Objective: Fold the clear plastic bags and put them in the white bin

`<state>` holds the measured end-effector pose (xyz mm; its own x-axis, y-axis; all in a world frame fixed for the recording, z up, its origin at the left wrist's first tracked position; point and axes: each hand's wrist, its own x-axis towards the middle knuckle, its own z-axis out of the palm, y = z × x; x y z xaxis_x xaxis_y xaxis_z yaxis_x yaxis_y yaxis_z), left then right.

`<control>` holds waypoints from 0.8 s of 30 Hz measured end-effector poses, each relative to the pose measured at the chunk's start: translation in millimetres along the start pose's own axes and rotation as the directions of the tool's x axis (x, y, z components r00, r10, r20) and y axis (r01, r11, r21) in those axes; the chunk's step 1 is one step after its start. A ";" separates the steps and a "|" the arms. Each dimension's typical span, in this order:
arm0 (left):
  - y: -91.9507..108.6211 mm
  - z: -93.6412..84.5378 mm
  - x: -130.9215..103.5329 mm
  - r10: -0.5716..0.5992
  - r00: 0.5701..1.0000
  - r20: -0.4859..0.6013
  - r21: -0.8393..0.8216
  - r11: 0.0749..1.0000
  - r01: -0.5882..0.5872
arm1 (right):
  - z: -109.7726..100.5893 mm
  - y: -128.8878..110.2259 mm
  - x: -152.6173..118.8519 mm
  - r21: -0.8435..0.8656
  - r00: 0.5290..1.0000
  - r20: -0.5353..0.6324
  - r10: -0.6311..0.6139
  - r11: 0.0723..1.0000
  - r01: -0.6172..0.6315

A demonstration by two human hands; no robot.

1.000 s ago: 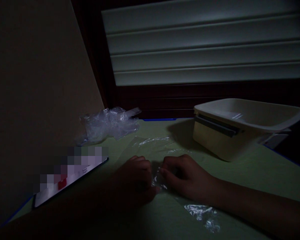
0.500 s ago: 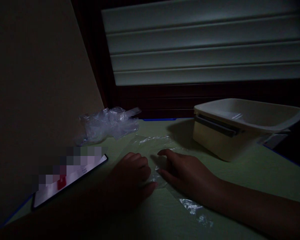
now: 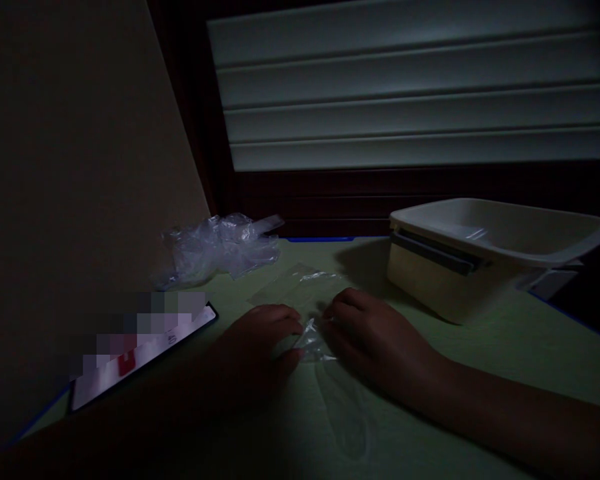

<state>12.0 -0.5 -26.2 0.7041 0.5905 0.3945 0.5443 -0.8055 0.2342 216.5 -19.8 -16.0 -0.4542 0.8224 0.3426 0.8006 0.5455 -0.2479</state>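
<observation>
Between my hands lies a thin clear plastic bag (image 3: 313,343), flat on the green table and bunched up in the middle. One part of it spreads away from me, and a narrow, rounded strip runs toward me. My left hand (image 3: 267,340) has its fingers and thumb curled at the bag's left edge, with a small gap showing between thumb and forefinger. On the other side my right hand (image 3: 375,333) rests with bent fingers drawn together on the film. Its fingertips partly cover the plastic.
A crumpled heap of clear plastic (image 3: 220,247) sits by the wall at back left. A phone (image 3: 145,360) with a lit screen lies left of my forearm. A cream plastic bin (image 3: 425,277) with a grey handle stands at right. Behind is a slatted panel (image 3: 405,93).
My right hand's fingers have closed down onto the film. My left thumb and forefinger have shifted at its edge. The bag's near part now lies as a smoother, narrower strip.
</observation>
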 end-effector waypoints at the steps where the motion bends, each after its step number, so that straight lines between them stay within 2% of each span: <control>1: -2.0 0.8 0.4 0.010 1.000 -0.014 0.001 1.000 -0.010 | -0.1 0.2 -0.1 -0.010 1.000 0.008 -0.005 1.000 0.005; 8: -10.0 0.0 5.3 0.012 0.991 -0.137 0.116 0.993 0.004 | -1.5 -4.1 -1.8 -0.172 0.995 0.080 -0.056 0.983 0.069; 10: -4.5 -2.8 5.2 0.038 0.994 -0.104 0.132 0.991 -0.024 | -1.7 -5.6 -2.6 -0.187 0.996 0.069 -0.056 0.980 0.068; 15: 15.3 -3.8 1.6 0.099 0.993 0.059 0.142 0.984 -0.107 | -1.9 -7.5 -4.0 -0.149 0.997 0.056 -0.061 0.986 0.069; 18: 20.3 -1.6 1.9 0.100 0.981 0.164 0.138 0.983 -0.123 | -0.9 -9.0 -4.4 -0.107 0.996 0.069 -0.055 0.992 0.062; 24: 21.1 -2.1 6.7 0.095 0.975 0.200 0.171 0.977 -0.130 | -0.7 -6.6 -11.5 -0.012 0.993 0.062 -0.097 0.995 0.098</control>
<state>27.2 -13.6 -16.7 0.8295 0.5092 0.2296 0.5180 -0.8550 0.0251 216.7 -33.0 -17.7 -0.5532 0.7740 0.3081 0.7569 0.6215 -0.2021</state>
